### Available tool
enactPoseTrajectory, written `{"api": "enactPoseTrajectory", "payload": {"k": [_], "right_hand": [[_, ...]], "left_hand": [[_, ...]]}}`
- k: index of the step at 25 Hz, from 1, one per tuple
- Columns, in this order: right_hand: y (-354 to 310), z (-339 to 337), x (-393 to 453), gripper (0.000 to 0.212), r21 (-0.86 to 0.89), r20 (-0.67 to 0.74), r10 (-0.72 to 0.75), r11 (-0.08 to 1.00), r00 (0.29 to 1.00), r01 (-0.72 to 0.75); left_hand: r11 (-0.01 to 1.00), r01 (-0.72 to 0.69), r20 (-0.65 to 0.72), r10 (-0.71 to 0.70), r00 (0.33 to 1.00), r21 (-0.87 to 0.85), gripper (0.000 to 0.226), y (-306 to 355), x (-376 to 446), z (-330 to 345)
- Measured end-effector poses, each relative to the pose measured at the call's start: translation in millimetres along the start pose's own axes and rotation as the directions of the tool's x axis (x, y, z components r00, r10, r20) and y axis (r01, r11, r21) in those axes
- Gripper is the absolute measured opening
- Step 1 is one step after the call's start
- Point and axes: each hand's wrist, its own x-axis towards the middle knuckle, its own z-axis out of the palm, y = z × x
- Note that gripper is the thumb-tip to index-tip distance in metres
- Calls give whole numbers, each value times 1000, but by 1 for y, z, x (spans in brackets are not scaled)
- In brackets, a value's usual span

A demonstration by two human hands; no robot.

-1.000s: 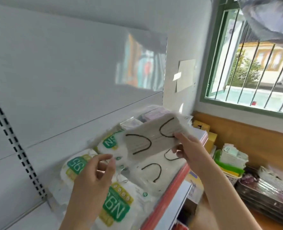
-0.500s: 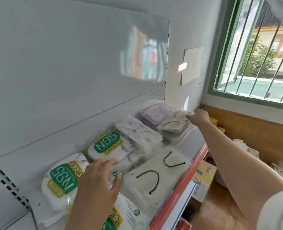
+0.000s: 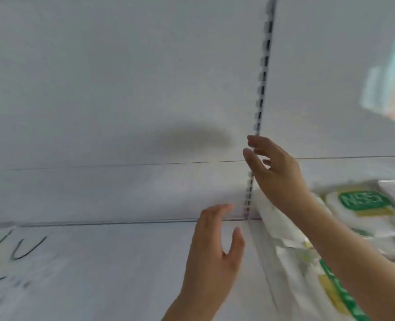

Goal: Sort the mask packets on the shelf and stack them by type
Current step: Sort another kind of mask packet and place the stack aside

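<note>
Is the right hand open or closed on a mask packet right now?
Open. The right hand has spread, relaxed fingers with nothing between them, above the white N95 mask packets.

I see an evenly bright, soft daylight view, smeared by motion blur throughout. A colourful reflection (image 3: 391,84) glares on the glossy back panel (image 3: 122,77) at right; a diffuse shadow (image 3: 192,140) sits mid-panel. Packet lettering at both edges is streaked and unreadable.

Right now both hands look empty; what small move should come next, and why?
Probably bring the right hand down onto the N95 packets beside it. Both it and the left hand are open, holding nothing, and those packets lie loose and overlapping, apparently unstacked.
</note>
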Motion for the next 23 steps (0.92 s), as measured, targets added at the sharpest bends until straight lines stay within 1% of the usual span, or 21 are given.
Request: {"api": "enactPoseTrajectory", "payload": {"k": [1, 3, 5, 7, 8, 10, 11, 12, 13, 14, 15, 16, 17, 18, 19, 20, 21, 22, 23], "right_hand": [[-28, 31, -6, 37, 53, 94, -20, 998, 995, 15], [-89, 107, -22, 36, 145, 312, -83, 989, 946, 39], [-140, 182, -45, 38, 186, 478, -142, 981, 867, 58], [-180, 257, -73, 41, 148, 629, -150, 986, 763, 71], [-192, 295, -89, 47, 88, 690, -130, 992, 712, 95], [-197, 357, -118, 68, -133, 772, -29, 970, 635, 205], [-195, 384, -131, 80, -272, 786, 44, 920, 616, 281], [-193, 403, -141, 88, -393, 779, 115, 855, 617, 337], [-192, 414, -148, 93, -474, 761, 166, 802, 627, 363], [-190, 420, -151, 95, -510, 746, 190, 780, 638, 363], [-189, 422, -150, 97, -511, 742, 197, 785, 641, 351], [-185, 420, -147, 98, -497, 753, 201, 798, 627, 341], [-180, 414, -141, 99, -487, 773, 211, 802, 599, 345], [-176, 408, -136, 100, -494, 788, 229, 790, 571, 365], [-172, 403, -131, 99, -523, 787, 254, 759, 562, 389], [-170, 401, -128, 96, -555, 774, 266, 721, 575, 414], [-170, 402, -127, 89, -573, 761, 256, 696, 596, 433], [-173, 406, -129, 82, -572, 754, 231, 692, 615, 441], [-177, 413, -136, 76, -554, 756, 204, 705, 622, 443]], "left_hand": [[998, 56, -52, -56, 997, 10, 39, -15, -9, -26], [985, 172, -198, -162, 967, 30, 41, -54, -34, -94], [965, 253, -340, -214, 916, 73, 36, -98, -59, -163], [926, 349, -446, -255, 858, 141, 31, -143, -86, -230], [901, 394, -495, -262, 828, 182, 29, -166, -100, -264], [824, 490, -587, -254, 769, 284, 27, -206, -122, -320], [783, 539, -620, -262, 739, 312, 26, -226, -131, -347], [754, 576, -637, -280, 718, 317, 25, -243, -135, -371], [743, 593, -641, -298, 708, 311, 25, -256, -137, -391], [738, 599, -636, -307, 708, 310, 27, -265, -136, -405], [728, 601, -620, -314, 719, 329, 32, -272, -132, -413], [704, 611, -585, -338, 737, 363, 43, -277, -126, -417], [665, 634, -531, -398, 748, 394, 61, -279, -118, -415], [611, 673, -457, -499, 736, 416, 83, -280, -109, -412], [551, 706, -375, -602, 705, 445, 101, -283, -101, -407], [498, 719, -307, -673, 673, 485, 111, -286, -93, -403], [467, 710, -259, -707, 658, 527, 116, -289, -89, -398], [446, 691, -231, -720, 654, 568, 115, -291, -86, -394], [435, 665, -224, -709, 668, 607, 112, -292, -86, -391]]}}
